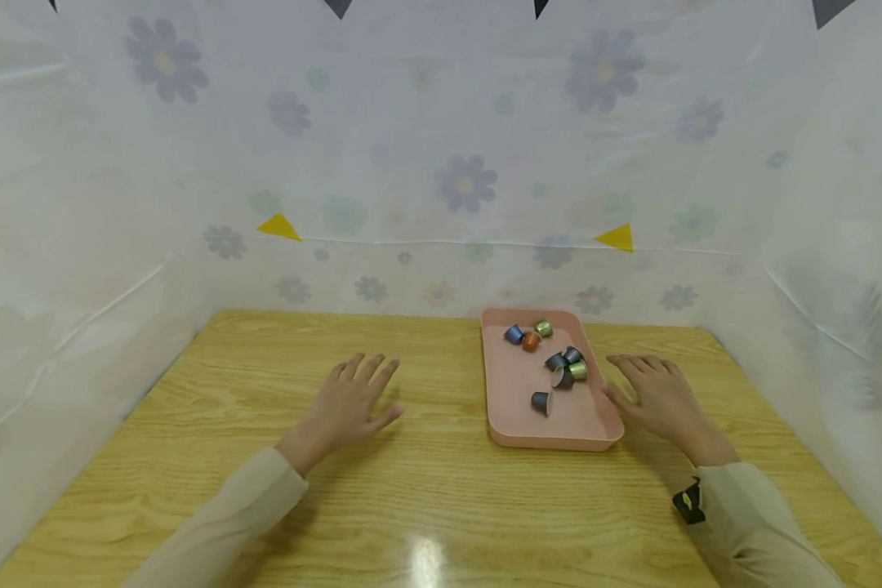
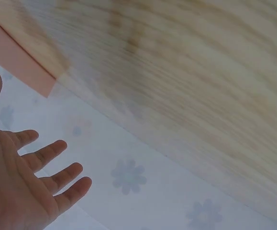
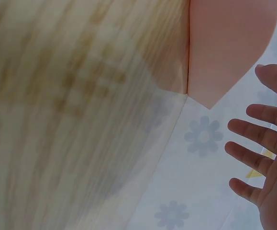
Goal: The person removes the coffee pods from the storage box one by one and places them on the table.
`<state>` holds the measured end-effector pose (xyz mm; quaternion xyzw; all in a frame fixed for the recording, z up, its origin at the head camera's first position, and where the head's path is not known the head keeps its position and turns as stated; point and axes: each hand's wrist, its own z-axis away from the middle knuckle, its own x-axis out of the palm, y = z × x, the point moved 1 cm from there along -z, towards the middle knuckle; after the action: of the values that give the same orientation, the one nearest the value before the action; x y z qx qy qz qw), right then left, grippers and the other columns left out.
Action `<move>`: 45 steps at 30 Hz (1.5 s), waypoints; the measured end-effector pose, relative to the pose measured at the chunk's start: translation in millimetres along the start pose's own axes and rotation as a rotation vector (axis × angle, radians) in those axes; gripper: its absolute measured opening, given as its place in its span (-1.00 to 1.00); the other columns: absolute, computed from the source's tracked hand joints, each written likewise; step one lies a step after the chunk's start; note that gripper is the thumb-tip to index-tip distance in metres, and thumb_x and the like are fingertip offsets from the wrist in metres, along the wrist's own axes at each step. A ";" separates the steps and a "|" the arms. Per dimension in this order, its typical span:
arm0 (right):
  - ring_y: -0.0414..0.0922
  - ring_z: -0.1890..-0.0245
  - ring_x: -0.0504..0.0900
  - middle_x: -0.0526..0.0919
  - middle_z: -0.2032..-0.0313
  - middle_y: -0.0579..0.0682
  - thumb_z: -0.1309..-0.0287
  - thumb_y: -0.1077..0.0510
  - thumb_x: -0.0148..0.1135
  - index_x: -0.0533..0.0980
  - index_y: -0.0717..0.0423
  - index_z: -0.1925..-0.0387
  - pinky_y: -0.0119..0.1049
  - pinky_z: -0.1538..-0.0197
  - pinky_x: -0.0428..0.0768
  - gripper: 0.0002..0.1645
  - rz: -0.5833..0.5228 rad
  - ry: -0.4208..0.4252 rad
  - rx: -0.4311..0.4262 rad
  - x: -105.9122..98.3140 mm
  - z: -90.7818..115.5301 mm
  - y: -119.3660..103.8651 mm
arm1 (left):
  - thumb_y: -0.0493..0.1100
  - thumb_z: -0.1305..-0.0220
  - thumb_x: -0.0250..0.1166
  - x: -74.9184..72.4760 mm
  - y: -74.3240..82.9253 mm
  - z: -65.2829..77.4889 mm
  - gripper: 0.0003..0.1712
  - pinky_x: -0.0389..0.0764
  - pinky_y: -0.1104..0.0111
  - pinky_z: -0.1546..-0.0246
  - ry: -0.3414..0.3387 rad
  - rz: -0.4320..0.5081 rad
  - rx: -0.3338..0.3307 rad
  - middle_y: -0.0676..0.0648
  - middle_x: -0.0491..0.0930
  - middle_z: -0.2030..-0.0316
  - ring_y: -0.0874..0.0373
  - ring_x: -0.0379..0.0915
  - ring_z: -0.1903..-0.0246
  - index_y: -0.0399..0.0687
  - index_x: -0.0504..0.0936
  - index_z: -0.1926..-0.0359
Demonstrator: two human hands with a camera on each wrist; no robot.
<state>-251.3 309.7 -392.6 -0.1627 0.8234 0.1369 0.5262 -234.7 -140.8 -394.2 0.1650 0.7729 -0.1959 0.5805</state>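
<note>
A pink tray (image 1: 514, 425) lies on the wooden table, right of the middle, with several coffee capsules in it. Toward its far end are a blue capsule (image 1: 514, 334), an orange capsule (image 1: 531, 341) and a green capsule (image 1: 543, 328). Dark capsules and another green capsule (image 1: 578, 371) cluster at its right side; one dark capsule (image 1: 540, 402) lies nearer me. My left hand (image 1: 349, 406) hovers left of the tray, fingers spread, holding nothing. Just beside the tray's right edge is my right hand (image 1: 657, 400), fingers extended and holding nothing; whether its thumb touches the rim I cannot tell.
Flower-patterned white sheeting (image 1: 412, 163) encloses the wooden table (image 1: 412, 482) at the back and both sides. Yellow triangles (image 1: 279, 227) mark the back sheet. A small black item (image 1: 689, 501) sits at the right cuff.
</note>
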 end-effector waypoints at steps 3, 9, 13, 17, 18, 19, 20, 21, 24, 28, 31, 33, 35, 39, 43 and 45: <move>0.21 -0.03 0.42 0.54 0.00 0.21 -0.08 -0.04 0.21 0.40 0.15 -0.12 0.22 -0.03 0.30 -0.40 0.002 0.009 -0.008 1.7 -2.1 -0.4 | 0.33 -0.24 -0.07 2.3 3.6 -2.6 -0.18 0.25 -0.06 -0.17 -0.014 0.011 0.010 -0.17 0.23 -0.29 -0.21 0.13 -0.26 0.02 0.09 -0.39; 0.21 -0.01 0.43 0.55 0.03 0.22 -0.07 -0.01 0.22 0.42 0.16 -0.09 0.21 -0.01 0.32 -0.43 -0.001 -0.005 -0.004 3.4 -6.4 -1.5 | 0.33 -0.24 -0.08 2.8 11.1 -7.3 -0.20 0.31 -0.04 -0.12 -0.005 0.009 0.045 -0.17 0.28 -0.25 -0.19 0.20 -0.22 0.00 0.13 -0.37; 0.20 0.01 0.44 0.56 0.04 0.21 -0.07 0.00 0.22 0.44 0.16 -0.08 0.21 0.00 0.33 -0.45 -0.004 0.000 -0.005 5.3 -8.6 -0.5 | 0.31 -0.25 -0.06 2.9 15.5 -11.4 -0.22 0.35 -0.01 -0.08 0.004 -0.011 0.066 -0.15 0.31 -0.23 -0.17 0.24 -0.19 0.01 0.16 -0.35; 0.18 0.01 0.44 0.57 0.04 0.18 -0.08 -0.02 0.21 0.45 0.15 -0.07 0.21 0.01 0.32 -0.46 -0.009 0.003 -0.005 8.2 -11.2 0.9 | 0.30 -0.26 -0.06 2.7 20.6 -16.4 -0.24 0.37 0.00 -0.07 0.004 -0.013 0.084 -0.14 0.33 -0.22 -0.15 0.27 -0.17 0.00 0.18 -0.35; 0.17 0.01 0.44 0.57 0.04 0.18 -0.08 -0.02 0.21 0.45 0.15 -0.07 0.21 0.01 0.33 -0.46 -0.011 0.002 -0.004 8.8 -12.0 1.3 | 0.30 -0.26 -0.05 3.0 21.9 -18.1 -0.25 0.37 0.00 -0.07 0.004 -0.011 0.088 -0.14 0.33 -0.21 -0.15 0.27 -0.17 0.00 0.18 -0.34; 0.17 0.01 0.44 0.57 0.04 0.18 -0.09 -0.02 0.21 0.45 0.15 -0.07 0.21 0.01 0.32 -0.46 -0.015 0.000 -0.002 9.5 -12.8 1.6 | 0.30 -0.26 -0.05 3.4 23.3 -19.8 -0.25 0.37 0.00 -0.07 0.005 -0.011 0.092 -0.14 0.34 -0.21 -0.15 0.28 -0.17 0.00 0.19 -0.34; 0.17 0.01 0.44 0.57 0.04 0.18 -0.09 -0.02 0.20 0.45 0.15 -0.07 0.21 0.01 0.32 -0.47 -0.015 -0.002 -0.002 9.9 -13.5 2.0 | 0.29 -0.26 -0.05 3.7 24.8 -21.6 -0.25 0.38 0.00 -0.07 0.005 -0.009 0.097 -0.14 0.35 -0.20 -0.14 0.28 -0.16 -0.01 0.19 -0.34; 0.18 0.02 0.44 0.57 0.04 0.19 -0.09 -0.02 0.20 0.45 0.16 -0.07 0.22 0.02 0.32 -0.47 -0.016 -0.004 -0.002 10.2 -14.3 2.3 | 0.29 -0.26 -0.06 4.3 26.3 -23.3 -0.25 0.38 0.01 -0.06 0.006 -0.014 0.103 -0.14 0.35 -0.19 -0.14 0.29 -0.16 -0.01 0.20 -0.33; 0.18 0.02 0.44 0.56 0.03 0.19 -0.10 -0.01 0.19 0.45 0.16 -0.07 0.22 0.02 0.32 -0.48 -0.027 -0.014 0.001 11.5 -16.4 3.8 | 0.30 -0.26 -0.07 6.1 30.7 -29.0 -0.26 0.39 0.02 -0.06 0.004 -0.026 0.116 -0.13 0.36 -0.18 -0.13 0.30 -0.15 -0.01 0.21 -0.33; 0.20 0.01 0.43 0.55 0.02 0.20 -0.12 0.00 0.17 0.45 0.17 -0.07 0.23 0.02 0.32 -0.49 -0.043 -0.028 0.009 13.5 -18.0 6.3 | 0.30 -0.27 -0.09 8.1 36.3 -36.7 -0.27 0.41 0.06 -0.05 0.011 -0.051 0.129 -0.11 0.38 -0.17 -0.09 0.33 -0.13 0.01 0.21 -0.32; 0.20 0.00 0.42 0.55 0.01 0.21 -0.14 -0.01 0.15 0.44 0.16 -0.08 0.23 0.01 0.31 -0.49 -0.054 -0.036 0.016 15.3 -18.7 8.3 | 0.29 -0.27 -0.08 8.9 40.6 -42.5 -0.29 0.42 0.07 -0.05 0.016 -0.056 0.138 -0.10 0.39 -0.16 -0.08 0.34 -0.12 0.02 0.22 -0.32; 0.20 0.00 0.42 0.55 0.01 0.20 -0.14 -0.01 0.15 0.44 0.16 -0.08 0.23 0.01 0.31 -0.49 -0.057 -0.036 0.015 16.2 -19.5 9.3 | 0.27 -0.28 -0.07 9.1 43.6 -46.4 -0.30 0.41 0.07 -0.06 0.011 -0.046 0.140 -0.11 0.40 -0.16 -0.08 0.34 -0.12 0.02 0.22 -0.32; 0.19 0.01 0.42 0.55 0.01 0.19 -0.14 -0.02 0.15 0.44 0.15 -0.08 0.22 0.00 0.31 -0.49 -0.057 -0.035 0.010 17.4 -20.4 10.5 | 0.26 -0.28 -0.07 9.1 46.7 -50.0 -0.31 0.39 0.07 -0.07 0.002 -0.040 0.140 -0.10 0.39 -0.16 -0.07 0.33 -0.13 0.02 0.22 -0.32; 0.18 0.00 0.42 0.54 0.00 0.19 -0.14 -0.02 0.14 0.44 0.15 -0.08 0.22 0.00 0.31 -0.50 -0.053 -0.042 0.000 19.5 -23.6 12.7 | 0.27 -0.30 -0.12 9.1 52.6 -57.0 -0.32 0.37 0.08 -0.09 -0.025 -0.024 0.127 -0.08 0.38 -0.17 -0.05 0.30 -0.15 0.05 0.20 -0.33; 0.19 -0.02 0.41 0.53 -0.01 0.20 -0.15 -0.03 0.13 0.43 0.15 -0.09 0.23 -0.02 0.29 -0.49 -0.058 -0.062 0.000 21.2 -26.9 13.6 | 0.27 -0.31 -0.14 8.5 58.2 -63.1 -0.32 0.38 0.08 -0.09 -0.041 -0.008 0.118 -0.07 0.38 -0.17 -0.04 0.30 -0.15 0.05 0.20 -0.33; 0.20 -0.02 0.41 0.53 -0.01 0.20 -0.15 -0.03 0.13 0.43 0.15 -0.09 0.24 -0.01 0.29 -0.48 -0.060 -0.068 -0.002 21.9 -28.2 13.9 | 0.26 -0.32 -0.14 8.3 60.9 -65.8 -0.32 0.38 0.09 -0.09 -0.047 -0.006 0.118 -0.07 0.38 -0.17 -0.03 0.30 -0.14 0.05 0.19 -0.33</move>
<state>-288.8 308.4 -400.3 -0.1833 0.7995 0.1272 0.5578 -262.3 -55.1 -392.5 0.1919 0.7468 -0.2467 0.5870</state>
